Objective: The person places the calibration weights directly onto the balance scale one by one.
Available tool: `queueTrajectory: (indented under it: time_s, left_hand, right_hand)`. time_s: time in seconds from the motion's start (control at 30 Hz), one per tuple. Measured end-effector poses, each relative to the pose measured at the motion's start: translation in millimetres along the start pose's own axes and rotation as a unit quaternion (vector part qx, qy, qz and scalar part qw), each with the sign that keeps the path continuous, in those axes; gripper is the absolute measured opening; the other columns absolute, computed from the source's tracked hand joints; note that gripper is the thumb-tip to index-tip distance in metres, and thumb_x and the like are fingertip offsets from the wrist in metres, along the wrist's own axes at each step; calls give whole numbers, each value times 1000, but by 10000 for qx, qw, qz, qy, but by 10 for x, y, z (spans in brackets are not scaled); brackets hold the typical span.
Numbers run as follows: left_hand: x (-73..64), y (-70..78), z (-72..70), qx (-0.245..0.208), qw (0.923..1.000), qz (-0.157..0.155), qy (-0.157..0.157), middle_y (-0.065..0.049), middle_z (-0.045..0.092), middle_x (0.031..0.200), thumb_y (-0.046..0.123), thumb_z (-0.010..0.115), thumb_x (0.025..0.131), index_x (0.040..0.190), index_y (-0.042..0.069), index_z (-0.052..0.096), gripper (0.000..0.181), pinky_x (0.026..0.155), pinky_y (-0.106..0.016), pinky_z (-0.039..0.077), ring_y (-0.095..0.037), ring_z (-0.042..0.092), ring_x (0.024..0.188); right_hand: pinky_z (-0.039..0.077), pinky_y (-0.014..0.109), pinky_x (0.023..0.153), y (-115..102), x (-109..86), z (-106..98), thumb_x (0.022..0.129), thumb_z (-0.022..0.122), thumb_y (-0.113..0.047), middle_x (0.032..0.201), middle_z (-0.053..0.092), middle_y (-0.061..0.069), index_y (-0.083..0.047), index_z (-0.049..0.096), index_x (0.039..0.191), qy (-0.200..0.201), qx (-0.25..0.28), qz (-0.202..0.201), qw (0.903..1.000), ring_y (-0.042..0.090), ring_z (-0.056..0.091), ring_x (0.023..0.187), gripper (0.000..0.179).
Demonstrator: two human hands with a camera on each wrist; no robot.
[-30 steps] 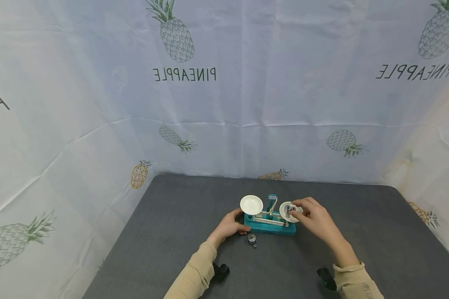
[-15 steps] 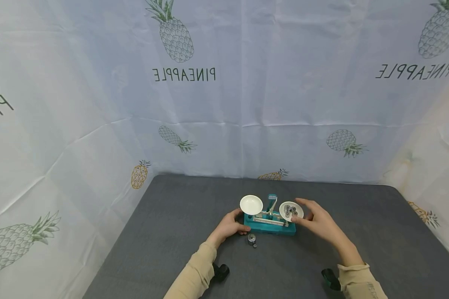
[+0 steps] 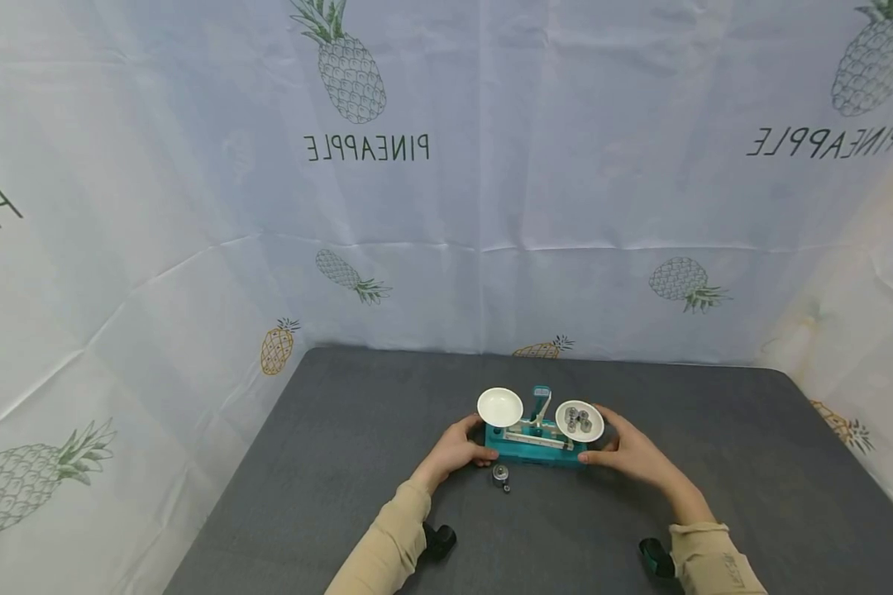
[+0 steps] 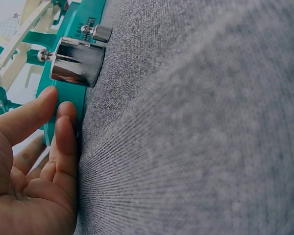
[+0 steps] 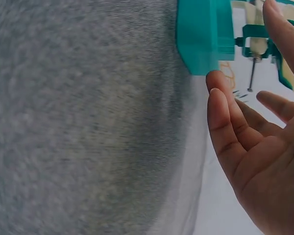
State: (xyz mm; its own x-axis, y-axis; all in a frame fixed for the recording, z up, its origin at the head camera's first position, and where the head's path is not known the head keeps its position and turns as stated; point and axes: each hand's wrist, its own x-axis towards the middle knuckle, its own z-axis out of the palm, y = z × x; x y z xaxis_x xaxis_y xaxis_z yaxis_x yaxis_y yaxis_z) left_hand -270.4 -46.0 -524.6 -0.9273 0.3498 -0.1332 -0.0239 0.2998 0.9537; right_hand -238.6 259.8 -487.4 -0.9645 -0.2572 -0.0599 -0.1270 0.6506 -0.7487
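A teal balance scale (image 3: 534,452) stands on the grey table, its left pan (image 3: 500,408) bare and higher than its right. Several metal weights (image 3: 579,420) sit in the white right pan (image 3: 596,423). My left hand (image 3: 452,454) grips the left end of the base, thumb at the front. Around the right end, my right hand (image 3: 635,450) stays spread, thumb by the front corner; in the right wrist view its fingers (image 5: 219,115) are right by the teal base (image 5: 206,39). A large cylindrical weight (image 4: 78,62) and a tiny one (image 4: 102,33) stand before the base.
The dark grey table (image 3: 357,430) extends around the scale on all sides. A pale cloth with pineapple prints (image 3: 446,207) hangs behind it and at both sides. Black devices (image 3: 440,542) show beneath both wrists.
My right hand has let go of the weights in the right pan and moved down and outward to the right end of the base. The left hand has stayed put.
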Motion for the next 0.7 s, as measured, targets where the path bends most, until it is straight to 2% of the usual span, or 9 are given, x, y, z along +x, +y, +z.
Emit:
queueTrajectory:
  time_s: [0.13,0.3,0.4,0.57,0.7]
  left_hand:
    - [-2,6,-1,17,10000,-2,-8,-18,58,117,10,75,76,136,2,43,68,60,-29,55,-10,61,62]
    - [-6,12,-1,20,10000,14,-12,-17,59,113,10,75,76,135,2,44,67,60,-29,55,-10,62,62]
    - [-14,22,-2,-22,10000,24,-16,-17,59,114,9,74,77,136,3,44,67,60,-29,55,-11,61,62]
    - [-29,37,-3,-60,10000,9,-6,-17,58,117,10,74,77,136,4,44,67,60,-30,55,-11,61,63]
    - [-25,37,-4,-37,10000,4,3,-18,57,119,10,75,77,136,4,44,67,60,-30,55,-11,61,63]
  right_hand:
    - [44,27,51,57,25,32,76,76,-33,108,56,16,-3,25,145,-56,140,-23,9999,14,54,58,91]
    - [42,26,51,79,51,67,76,76,-32,81,58,7,0,26,144,-154,231,19,9996,10,49,55,90]
    - [42,26,53,90,67,91,77,76,-30,84,60,8,2,24,144,-212,308,38,9993,11,49,57,91]
    - [42,29,54,131,96,128,76,76,-30,104,59,16,2,27,143,-177,278,47,9994,14,50,63,89]
    - [42,29,51,152,112,143,76,76,-30,88,60,11,3,30,141,-211,245,101,9994,14,49,59,86]
